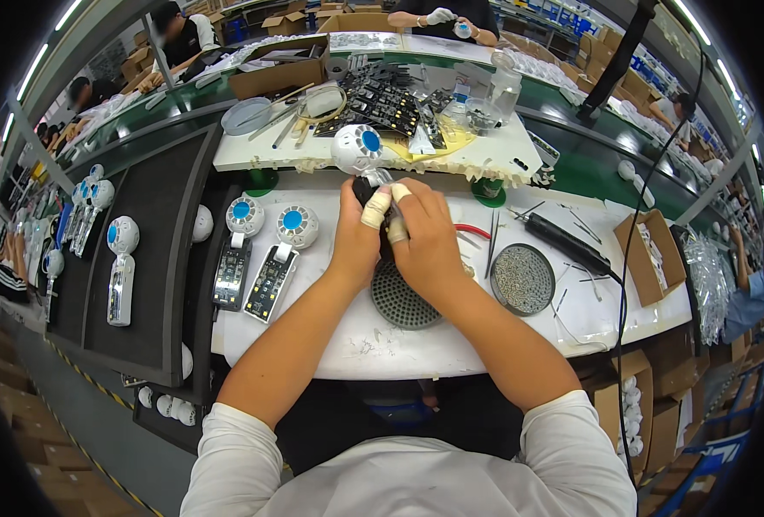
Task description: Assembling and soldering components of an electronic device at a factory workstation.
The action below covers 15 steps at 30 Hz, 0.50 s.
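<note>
Left hand (358, 231) and right hand (423, 231) grip one ball-headed device (354, 150); two exposed-board devices (270, 280) lie leftward.

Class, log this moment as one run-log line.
left hand: holds white round-headed device | right hand: holds same device | nearby: black corded tool, gray parts dish

Electronics assembly workshop: circuit boards (386, 108) heaped beyond the worker's hands (425, 234), corded electric screwdriver (563, 241) to their right, identical round-headed devices (122, 276) left, co-worker (472, 12) opposite.
</note>
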Each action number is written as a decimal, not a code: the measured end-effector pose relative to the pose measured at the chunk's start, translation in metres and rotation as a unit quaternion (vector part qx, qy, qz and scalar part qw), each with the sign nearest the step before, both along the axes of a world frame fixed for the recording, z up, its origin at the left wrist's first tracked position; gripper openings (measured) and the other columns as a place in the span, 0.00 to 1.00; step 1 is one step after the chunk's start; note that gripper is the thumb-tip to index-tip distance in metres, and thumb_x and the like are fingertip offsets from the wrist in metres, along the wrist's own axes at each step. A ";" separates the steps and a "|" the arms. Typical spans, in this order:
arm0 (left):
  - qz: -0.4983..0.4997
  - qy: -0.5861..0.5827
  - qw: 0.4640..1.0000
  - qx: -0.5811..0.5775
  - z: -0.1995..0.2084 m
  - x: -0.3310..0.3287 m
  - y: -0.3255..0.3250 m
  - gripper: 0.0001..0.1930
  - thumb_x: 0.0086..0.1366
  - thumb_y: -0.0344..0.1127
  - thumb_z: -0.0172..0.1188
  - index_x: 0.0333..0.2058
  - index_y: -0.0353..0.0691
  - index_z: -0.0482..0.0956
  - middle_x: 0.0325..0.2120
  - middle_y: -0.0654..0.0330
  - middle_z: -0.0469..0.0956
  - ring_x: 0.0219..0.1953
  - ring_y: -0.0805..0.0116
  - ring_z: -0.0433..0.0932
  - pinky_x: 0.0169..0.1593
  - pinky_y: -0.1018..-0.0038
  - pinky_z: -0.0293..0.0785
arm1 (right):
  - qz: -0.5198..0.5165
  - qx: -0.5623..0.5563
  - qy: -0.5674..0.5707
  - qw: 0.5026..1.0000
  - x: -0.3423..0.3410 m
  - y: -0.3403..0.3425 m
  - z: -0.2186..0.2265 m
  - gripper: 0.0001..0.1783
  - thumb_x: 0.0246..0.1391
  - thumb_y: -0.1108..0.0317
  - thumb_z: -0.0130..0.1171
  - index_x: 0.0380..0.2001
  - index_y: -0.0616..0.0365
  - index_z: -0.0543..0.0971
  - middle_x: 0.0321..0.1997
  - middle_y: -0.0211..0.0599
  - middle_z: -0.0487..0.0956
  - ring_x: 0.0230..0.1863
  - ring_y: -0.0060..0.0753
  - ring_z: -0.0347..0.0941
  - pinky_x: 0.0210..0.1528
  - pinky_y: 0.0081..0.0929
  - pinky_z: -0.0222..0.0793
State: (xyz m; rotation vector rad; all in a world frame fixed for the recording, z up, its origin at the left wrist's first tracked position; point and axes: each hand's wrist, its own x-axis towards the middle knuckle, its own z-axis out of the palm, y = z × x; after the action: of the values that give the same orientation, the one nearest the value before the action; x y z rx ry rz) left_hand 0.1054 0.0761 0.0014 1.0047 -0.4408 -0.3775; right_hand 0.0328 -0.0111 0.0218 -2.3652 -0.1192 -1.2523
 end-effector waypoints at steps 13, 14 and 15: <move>0.007 -0.032 0.999 -0.042 0.012 0.004 0.011 0.22 0.69 0.43 0.52 0.56 0.39 0.61 0.42 0.58 0.72 0.41 0.71 0.73 0.44 0.77 0.72 | 0.099 0.192 0.003 0.976 -0.009 0.002 0.005 0.18 0.54 0.72 0.58 0.48 0.65 0.70 0.47 0.46 0.75 0.47 0.39 0.72 0.48 0.34 0.70; -0.009 -0.018 0.997 -0.071 0.015 0.003 0.011 0.22 0.68 0.42 0.53 0.56 0.39 0.61 0.41 0.57 0.73 0.41 0.70 0.74 0.44 0.76 0.73 | 0.101 0.193 0.004 0.976 -0.007 0.002 0.002 0.18 0.54 0.72 0.58 0.48 0.65 0.70 0.47 0.46 0.75 0.47 0.39 0.72 0.48 0.34 0.70; -0.024 -0.004 0.995 -0.100 0.018 0.003 0.011 0.22 0.67 0.41 0.54 0.55 0.39 0.62 0.40 0.57 0.73 0.40 0.69 0.75 0.45 0.75 0.74 | 0.102 0.232 0.056 0.966 -0.005 0.002 -0.002 0.18 0.55 0.68 0.58 0.47 0.64 0.70 0.43 0.44 0.75 0.43 0.36 0.73 0.44 0.31 0.71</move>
State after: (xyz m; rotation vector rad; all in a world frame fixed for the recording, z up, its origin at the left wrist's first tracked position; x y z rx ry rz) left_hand 0.1086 0.0869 0.0195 0.8029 -0.5004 -0.3648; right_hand 0.0276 -0.0095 0.0198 -1.9547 -0.0271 -0.9250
